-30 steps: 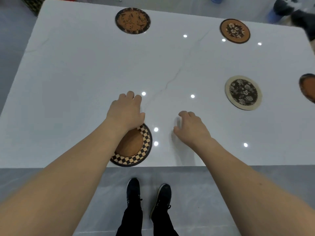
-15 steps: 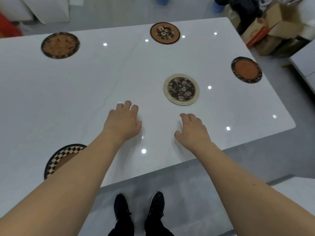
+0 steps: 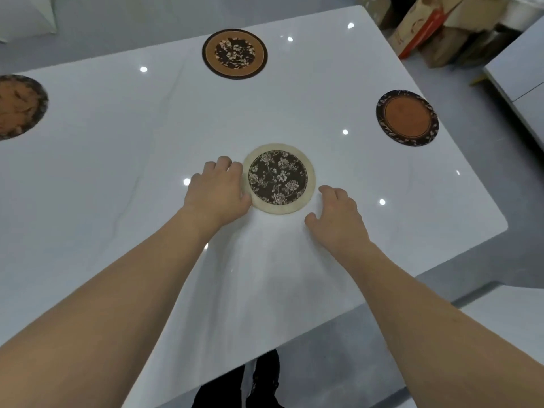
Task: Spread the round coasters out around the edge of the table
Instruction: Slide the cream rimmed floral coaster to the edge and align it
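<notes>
Cream-rimmed floral coaster [image 3: 279, 178] lies mid-table [image 3: 117, 172], away from the edge. My left hand [image 3: 219, 189] touches its left rim; right hand [image 3: 338, 216] just beside, relaxed, empty. Looks thin, light, stiff; probably slides on glossy top, so pinch rim.

Coaster [image 3: 278, 178] btwn hands; table [image 3: 117, 172]

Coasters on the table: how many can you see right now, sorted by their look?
Cream-rimmed coaster with dark floral centre: 1
Tan coaster with dark floral centre: 1
Dark-rimmed coaster with plain orange centre: 1
Brown coaster, dark ragged rim, cut off at the frame's left edge: 1
Total: 4
</notes>
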### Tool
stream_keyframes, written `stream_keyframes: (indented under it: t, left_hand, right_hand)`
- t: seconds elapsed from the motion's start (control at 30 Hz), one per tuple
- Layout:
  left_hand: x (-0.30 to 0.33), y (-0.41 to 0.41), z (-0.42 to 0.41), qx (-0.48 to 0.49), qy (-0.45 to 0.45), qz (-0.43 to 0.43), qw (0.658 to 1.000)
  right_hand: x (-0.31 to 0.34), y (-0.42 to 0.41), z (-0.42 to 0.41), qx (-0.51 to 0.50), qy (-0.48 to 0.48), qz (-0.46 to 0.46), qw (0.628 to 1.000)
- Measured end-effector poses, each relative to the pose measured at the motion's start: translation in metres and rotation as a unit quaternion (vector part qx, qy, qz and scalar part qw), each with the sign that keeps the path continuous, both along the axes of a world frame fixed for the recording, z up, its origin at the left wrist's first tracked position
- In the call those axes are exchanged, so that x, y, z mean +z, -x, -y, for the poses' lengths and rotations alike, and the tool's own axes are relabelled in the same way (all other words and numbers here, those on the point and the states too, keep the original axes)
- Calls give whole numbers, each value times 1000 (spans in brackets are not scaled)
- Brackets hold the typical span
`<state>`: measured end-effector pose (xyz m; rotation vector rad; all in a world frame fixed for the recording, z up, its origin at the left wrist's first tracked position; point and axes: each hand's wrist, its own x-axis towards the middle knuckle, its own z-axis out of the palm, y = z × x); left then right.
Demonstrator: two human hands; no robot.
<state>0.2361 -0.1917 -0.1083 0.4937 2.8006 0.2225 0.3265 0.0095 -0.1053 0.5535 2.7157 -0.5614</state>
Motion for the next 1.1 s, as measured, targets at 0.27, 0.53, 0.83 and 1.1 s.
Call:
stream_keyframes:
  t: [0.27, 0.53, 0.83, 1.1]
  left_hand:
    - [-13, 60, -25, 55, -52, 41, 996]
    - [-19, 84, -41, 127, -86, 79, 985]
    - [-21, 90, -35, 183, -188, 170, 950]
    - [-25, 88, -32, 231, -319, 346, 852]
  right_hand:
    - [-6, 55, -9, -26, 4, 3, 1000]
    - [-17, 94, -10, -191, 141, 31, 971]
    - [-16, 109, -16, -190, 162, 64, 966]
    - [-9, 97, -43, -151, 151, 91, 973]
